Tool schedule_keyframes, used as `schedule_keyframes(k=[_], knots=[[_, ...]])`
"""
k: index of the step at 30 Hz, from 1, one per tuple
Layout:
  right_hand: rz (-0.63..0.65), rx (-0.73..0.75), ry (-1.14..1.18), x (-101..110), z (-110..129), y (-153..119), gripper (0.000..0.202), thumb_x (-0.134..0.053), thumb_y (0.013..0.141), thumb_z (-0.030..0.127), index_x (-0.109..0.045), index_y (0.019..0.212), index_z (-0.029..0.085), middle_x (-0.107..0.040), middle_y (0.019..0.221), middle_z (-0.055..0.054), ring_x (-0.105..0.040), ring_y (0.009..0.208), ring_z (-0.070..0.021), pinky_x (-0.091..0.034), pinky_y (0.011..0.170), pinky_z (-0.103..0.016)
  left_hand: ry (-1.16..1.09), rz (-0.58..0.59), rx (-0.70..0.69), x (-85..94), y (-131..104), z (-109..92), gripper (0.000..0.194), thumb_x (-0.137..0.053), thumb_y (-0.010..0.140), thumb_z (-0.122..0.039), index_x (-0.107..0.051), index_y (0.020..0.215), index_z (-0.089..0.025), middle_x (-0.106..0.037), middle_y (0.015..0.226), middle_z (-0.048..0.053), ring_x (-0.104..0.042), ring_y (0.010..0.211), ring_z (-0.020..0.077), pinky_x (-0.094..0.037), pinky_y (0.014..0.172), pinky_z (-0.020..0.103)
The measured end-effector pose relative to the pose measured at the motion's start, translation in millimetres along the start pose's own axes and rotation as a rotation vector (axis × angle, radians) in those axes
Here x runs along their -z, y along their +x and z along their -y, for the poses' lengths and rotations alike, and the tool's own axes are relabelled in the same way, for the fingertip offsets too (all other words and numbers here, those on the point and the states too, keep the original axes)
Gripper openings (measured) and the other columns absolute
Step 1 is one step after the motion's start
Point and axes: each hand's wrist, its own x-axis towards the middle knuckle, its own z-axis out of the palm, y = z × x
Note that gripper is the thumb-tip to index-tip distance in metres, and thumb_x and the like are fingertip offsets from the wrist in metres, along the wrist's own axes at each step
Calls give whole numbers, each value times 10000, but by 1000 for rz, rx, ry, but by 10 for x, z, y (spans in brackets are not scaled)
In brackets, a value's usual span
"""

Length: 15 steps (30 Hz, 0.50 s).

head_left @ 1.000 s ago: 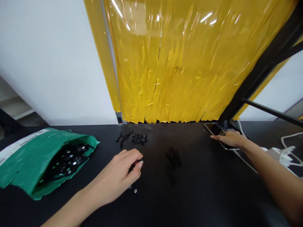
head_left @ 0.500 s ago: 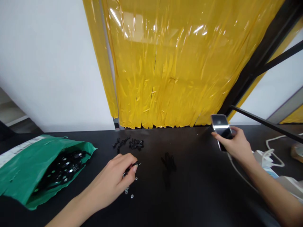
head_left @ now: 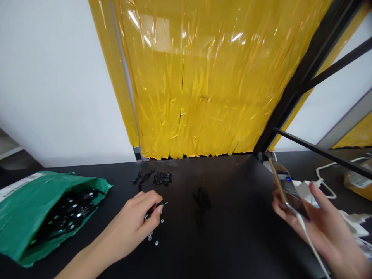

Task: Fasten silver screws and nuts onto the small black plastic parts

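Observation:
My left hand (head_left: pixel 136 223) is closed in a pinch on a small black part (head_left: pixel 155 205), most of it hidden by the fingers. Under and beside that hand lie several small silvery washers (head_left: pixel 157 243). Just beyond it are small piles of black parts (head_left: pixel 162 178), and more thin black pieces (head_left: pixel 202 198) rest near the middle of the table. At the right, my right hand (head_left: pixel 316 221) holds a smartphone (head_left: pixel 290 188) tilted above the table, fingers behind it and thumb raised. A white cable (head_left: pixel 308 236) is plugged into the phone's lower end.
On the left, an open green plastic bag (head_left: pixel 55 186) is full of black parts with shiny dots. White chargers and cables (head_left: pixel 353 226) lie at the right. A black metal frame (head_left: pixel 290 93) rises at the table's back right, beside a yellow strip curtain (head_left: pixel 192 97).
My right hand has turned the smartphone over to palm-up and brought it nearer, lower and to the right. My left hand keeps its pinch. The view has shifted slightly right.

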Motion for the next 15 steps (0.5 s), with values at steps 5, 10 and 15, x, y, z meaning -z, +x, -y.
schedule_keyframes(k=[5,10,15], knots=[[156,-2,153,-19,-249,-346,670,-753,780,579,-626,1426,457,-584,1574,-81,-609,1348,-506,-625,864,-746,9,4,27,17,0,-3,365,-350,1087,-390,-584,869,-212,-598,760,-4,-565,734,176,-435,682,307],[216,60,-69,196,-510,-399,892,-845,731,392,-469,1519,578,-655,1508,-33,-591,1402,-412,-596,1028,-562,9,17,40,26,4,9,376,-342,1091,-414,-577,877,-214,-596,770,-3,-575,752,182,-445,699,312],[266,42,-89,314,-654,-442,984,-838,763,406,-326,1584,588,-710,1435,-65,-637,1353,-393,-620,955,-504,19,-10,5,31,14,13,346,-368,1088,-384,-587,879,-215,-612,763,-4,-572,734,178,-442,692,306]])
